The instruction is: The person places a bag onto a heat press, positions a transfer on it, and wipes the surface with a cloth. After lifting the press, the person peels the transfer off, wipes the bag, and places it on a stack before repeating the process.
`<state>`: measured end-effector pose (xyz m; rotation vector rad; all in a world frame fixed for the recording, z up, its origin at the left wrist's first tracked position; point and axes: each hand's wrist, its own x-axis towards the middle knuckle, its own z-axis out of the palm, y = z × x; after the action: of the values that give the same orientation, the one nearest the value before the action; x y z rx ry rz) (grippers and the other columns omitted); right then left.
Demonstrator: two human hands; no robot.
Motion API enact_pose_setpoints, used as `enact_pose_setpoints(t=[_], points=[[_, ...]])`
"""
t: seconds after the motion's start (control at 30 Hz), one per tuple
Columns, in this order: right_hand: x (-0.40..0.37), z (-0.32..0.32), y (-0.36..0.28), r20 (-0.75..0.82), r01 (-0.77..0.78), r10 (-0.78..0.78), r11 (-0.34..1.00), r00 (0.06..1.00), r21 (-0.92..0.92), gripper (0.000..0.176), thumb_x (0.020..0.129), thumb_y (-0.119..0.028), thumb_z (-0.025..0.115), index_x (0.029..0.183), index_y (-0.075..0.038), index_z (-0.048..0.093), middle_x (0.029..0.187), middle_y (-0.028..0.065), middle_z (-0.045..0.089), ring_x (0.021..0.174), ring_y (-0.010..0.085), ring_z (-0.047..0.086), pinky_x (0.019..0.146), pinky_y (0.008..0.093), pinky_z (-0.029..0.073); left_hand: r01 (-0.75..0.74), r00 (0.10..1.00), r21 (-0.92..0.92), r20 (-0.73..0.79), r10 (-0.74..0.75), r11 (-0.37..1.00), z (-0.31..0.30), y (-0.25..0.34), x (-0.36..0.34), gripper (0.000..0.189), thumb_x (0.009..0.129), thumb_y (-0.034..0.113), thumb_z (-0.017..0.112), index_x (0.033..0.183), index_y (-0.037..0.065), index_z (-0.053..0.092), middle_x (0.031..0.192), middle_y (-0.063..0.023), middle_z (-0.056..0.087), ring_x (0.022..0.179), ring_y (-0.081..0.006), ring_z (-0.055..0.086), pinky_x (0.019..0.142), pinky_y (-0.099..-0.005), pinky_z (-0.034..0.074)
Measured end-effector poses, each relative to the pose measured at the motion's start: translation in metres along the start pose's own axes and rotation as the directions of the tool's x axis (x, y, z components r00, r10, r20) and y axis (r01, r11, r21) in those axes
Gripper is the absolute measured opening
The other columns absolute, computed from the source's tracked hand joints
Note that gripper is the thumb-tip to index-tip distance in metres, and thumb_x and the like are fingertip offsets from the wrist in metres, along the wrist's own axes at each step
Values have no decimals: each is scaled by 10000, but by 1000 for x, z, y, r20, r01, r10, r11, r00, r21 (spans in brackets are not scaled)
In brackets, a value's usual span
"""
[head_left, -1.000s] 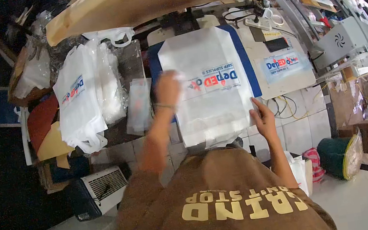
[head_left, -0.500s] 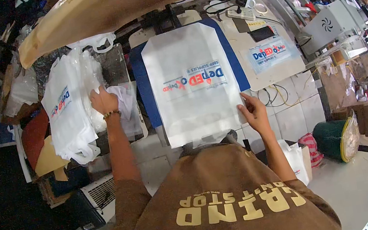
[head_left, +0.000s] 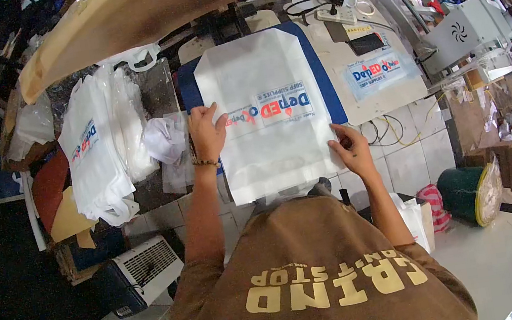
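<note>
A white bag (head_left: 267,148) with blue and red print, seen upside down, lies flat over a blue board (head_left: 321,76) in front of me. My left hand (head_left: 206,134) rests at the bag's left edge, its thumb and fingers apart. At the right edge, near the lower corner, the thumb and index finger of my right hand (head_left: 351,148) touch the bag with a gap between them. A crumpled white cloth (head_left: 166,139) sits left of the board. Beyond it is a stack of printed white bags (head_left: 94,155) beside clear plastic packs (head_left: 131,129).
A long tan roll (head_left: 134,25) crosses the top of the view. To the right lie a printed film sheet (head_left: 379,71), a dark phone-like slab (head_left: 366,43) and a power strip (head_left: 337,16). A grey machine box (head_left: 464,33) stands farther right, above a green spool (head_left: 465,194).
My left hand has moved right, from the plastic packs and white cloth to the bag's left edge. My right hand stays at the right edge.
</note>
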<state>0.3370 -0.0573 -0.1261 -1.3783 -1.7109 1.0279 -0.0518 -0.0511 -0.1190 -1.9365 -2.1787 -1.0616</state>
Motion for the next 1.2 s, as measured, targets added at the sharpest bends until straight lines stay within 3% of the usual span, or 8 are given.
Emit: enact_pose_setpoints(t=[0.07,0.27,0.33,0.43,0.67,1.2], points=[[0,0,4,13,-19,19,1000,1000,21,417,836,-137,798,1230,-33,706,822,33,637,675,110,545,644,261,471,40,999,20,29,-40,999,-1,5,-1,310,828,218,801,1090,60,749,1083,-132,629,1033,-354,584,880,-439,475],[3,-4,3,59,-95,87,986,994,138,380,859,-124,792,1220,-32,717,795,-42,582,691,39,499,626,209,415,-15,996,-26,-87,12,1000,0,23,-3,101,807,109,756,907,95,742,973,-82,657,916,-312,600,819,-437,454],[3,-5,3,51,-86,79,984,996,157,373,862,-117,787,1217,-23,716,788,-44,581,687,39,496,624,208,411,-175,983,-32,-57,173,984,-1,34,-12,67,797,77,738,862,94,729,946,-60,670,904,-293,611,799,-430,451],[3,-5,1,45,-88,82,981,996,174,359,868,-103,779,1208,-7,715,775,-44,582,683,38,493,626,205,409,-303,951,-18,-68,301,953,1,52,-24,71,793,59,728,856,91,729,978,-59,673,927,-281,617,792,-430,452],[3,-4,3,25,-68,65,983,998,171,332,866,-87,770,1181,7,722,776,-31,608,691,42,500,648,204,429,-358,933,-32,16,358,933,-3,73,-42,139,775,45,717,899,86,764,1045,-46,701,990,-288,628,884,-435,477],[3,-5,1,40,-125,120,977,992,172,340,865,-94,765,1186,9,720,803,-28,608,704,41,498,645,208,427,-429,894,-143,76,442,892,-4,85,-53,100,771,46,708,868,59,729,1005,-39,718,972,-258,631,847,-429,476]])
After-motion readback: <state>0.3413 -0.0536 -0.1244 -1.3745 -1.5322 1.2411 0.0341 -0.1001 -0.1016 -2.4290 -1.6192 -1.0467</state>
